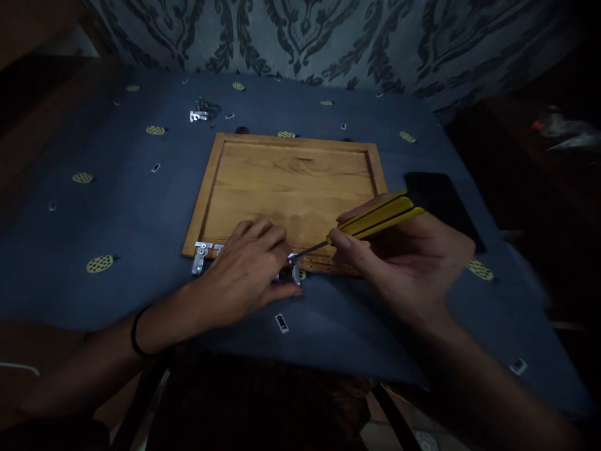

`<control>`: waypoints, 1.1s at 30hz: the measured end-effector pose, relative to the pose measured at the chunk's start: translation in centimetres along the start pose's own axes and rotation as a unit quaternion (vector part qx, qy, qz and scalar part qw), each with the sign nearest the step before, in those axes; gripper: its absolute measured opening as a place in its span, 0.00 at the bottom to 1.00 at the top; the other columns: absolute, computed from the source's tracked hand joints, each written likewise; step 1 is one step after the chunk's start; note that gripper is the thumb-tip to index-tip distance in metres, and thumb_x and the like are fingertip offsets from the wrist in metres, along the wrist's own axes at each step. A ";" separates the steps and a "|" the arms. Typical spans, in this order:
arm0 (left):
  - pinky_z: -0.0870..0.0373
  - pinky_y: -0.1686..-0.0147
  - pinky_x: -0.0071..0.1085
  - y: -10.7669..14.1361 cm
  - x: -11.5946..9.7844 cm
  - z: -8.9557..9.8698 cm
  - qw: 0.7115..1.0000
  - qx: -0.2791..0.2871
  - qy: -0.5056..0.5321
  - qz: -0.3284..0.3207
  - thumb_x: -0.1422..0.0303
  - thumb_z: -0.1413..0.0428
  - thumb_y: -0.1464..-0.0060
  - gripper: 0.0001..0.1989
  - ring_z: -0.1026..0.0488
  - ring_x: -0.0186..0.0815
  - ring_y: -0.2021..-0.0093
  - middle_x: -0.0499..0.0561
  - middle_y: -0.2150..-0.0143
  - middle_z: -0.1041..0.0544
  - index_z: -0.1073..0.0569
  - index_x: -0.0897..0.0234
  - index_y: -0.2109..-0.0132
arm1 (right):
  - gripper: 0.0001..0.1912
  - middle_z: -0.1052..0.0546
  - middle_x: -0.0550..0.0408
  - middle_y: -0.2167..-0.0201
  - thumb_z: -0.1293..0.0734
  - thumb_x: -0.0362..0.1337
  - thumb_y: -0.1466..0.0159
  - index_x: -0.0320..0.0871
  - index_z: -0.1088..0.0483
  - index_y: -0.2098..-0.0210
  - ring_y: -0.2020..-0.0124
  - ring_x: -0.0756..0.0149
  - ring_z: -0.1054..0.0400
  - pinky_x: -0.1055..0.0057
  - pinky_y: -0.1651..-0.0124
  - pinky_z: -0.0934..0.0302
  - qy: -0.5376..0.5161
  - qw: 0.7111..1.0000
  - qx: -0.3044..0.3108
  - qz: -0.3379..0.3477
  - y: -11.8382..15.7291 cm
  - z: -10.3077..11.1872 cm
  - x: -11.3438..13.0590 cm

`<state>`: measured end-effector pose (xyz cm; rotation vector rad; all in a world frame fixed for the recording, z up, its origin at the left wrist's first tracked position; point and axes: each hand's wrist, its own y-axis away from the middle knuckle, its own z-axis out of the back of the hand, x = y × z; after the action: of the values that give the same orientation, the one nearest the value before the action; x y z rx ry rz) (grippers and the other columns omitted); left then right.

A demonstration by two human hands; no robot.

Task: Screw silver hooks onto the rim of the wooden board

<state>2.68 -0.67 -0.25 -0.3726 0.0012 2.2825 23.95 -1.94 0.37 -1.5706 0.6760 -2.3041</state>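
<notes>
My right hand (417,269) is closed around a screwdriver (375,219) with a yellow and black handle. Its thin shaft slants down to the left, and the tip meets a small shiny metal bracket (295,270) at the near edge of a framed wooden board (291,188). Fingers curled and thumb below, my left hand (248,266) grips that bracket and rests partly on the board's edge. Near the board's left corner, another T-shaped metal bracket (201,255) sits with screws in it. A further metal piece beside it is partly hidden by my left hand.
A blue patterned cloth (141,207) covers the table. Loose metal brackets (201,115) lie at the back left. A dark flat object (444,203), perhaps a phone, lies right of the board. Behind stands a patterned wall covering (300,37).
</notes>
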 end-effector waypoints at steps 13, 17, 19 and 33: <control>0.30 0.46 0.46 -0.1 -0.1 0.2 1.000 0.018 0.002 0.001 0.53 0.32 0.40 0.23 0.28 0.50 0.47 0.57 0.53 0.21 0.19 0.70 0.49 | 0.12 0.23 0.61 0.74 0.17 0.46 0.42 0.53 0.22 0.68 0.77 0.66 0.30 0.66 0.78 0.36 -0.006 0.999 0.021 -0.024 0.2 0.2 -0.3; 0.30 0.46 0.45 0.0 -0.1 0.2 1.000 0.004 0.002 0.000 0.54 0.32 0.40 0.22 0.28 0.50 0.47 0.57 0.52 0.21 0.19 0.69 0.50 | 0.11 0.24 0.62 0.74 0.18 0.42 0.41 0.52 0.24 0.69 0.77 0.67 0.31 0.65 0.76 0.38 -0.004 1.000 0.027 -0.002 0.1 0.2 -0.6; 0.30 0.46 0.44 0.0 -0.1 0.2 1.000 0.004 0.004 0.001 0.54 0.32 0.39 0.22 0.28 0.49 0.47 0.56 0.52 0.21 0.19 0.68 0.50 | 0.12 0.25 0.62 0.74 0.18 0.42 0.41 0.52 0.24 0.70 0.77 0.68 0.32 0.65 0.75 0.38 -0.004 1.000 0.026 0.004 0.0 0.2 -0.6; 0.29 0.47 0.46 0.0 -0.1 0.0 1.000 0.002 0.015 -0.001 0.55 0.31 0.41 0.22 0.28 0.50 0.47 0.56 0.53 0.21 0.19 0.70 0.50 | 0.12 0.24 0.59 0.73 0.18 0.39 0.41 0.52 0.25 0.71 0.75 0.66 0.31 0.67 0.77 0.34 -0.014 0.999 -0.001 0.033 -0.3 -0.1 0.3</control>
<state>2.71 -0.73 -0.19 -0.4033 0.0209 2.2747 23.79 -1.81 0.72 -1.5547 0.7132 -2.2318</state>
